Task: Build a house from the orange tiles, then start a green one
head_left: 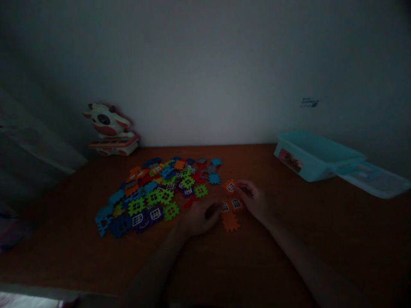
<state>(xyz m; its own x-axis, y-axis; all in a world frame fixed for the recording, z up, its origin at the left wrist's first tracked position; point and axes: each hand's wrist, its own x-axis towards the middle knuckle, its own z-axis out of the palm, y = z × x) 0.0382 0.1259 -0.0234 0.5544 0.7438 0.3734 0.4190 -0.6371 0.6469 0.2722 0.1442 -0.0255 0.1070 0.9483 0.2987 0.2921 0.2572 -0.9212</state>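
Observation:
A pile of coloured interlocking plastic tiles (154, 192) in blue, green, orange, red and purple lies on the wooden table (321, 222). A few orange tiles (230, 221) sit apart to the right of the pile. My left hand (199, 218) rests on the table with fingers curled next to an orange tile with a white window (225, 207). My right hand (253, 197) has its fingers pinched at another orange window tile (230, 186). The scene is dim, so the exact grip is hard to see.
A white and red cow-shaped toy (111, 130) stands at the back left by the wall. A light blue plastic box (314, 156) with its lid (372, 177) beside it sits at the back right. Grey fabric (28, 145) lies at the left.

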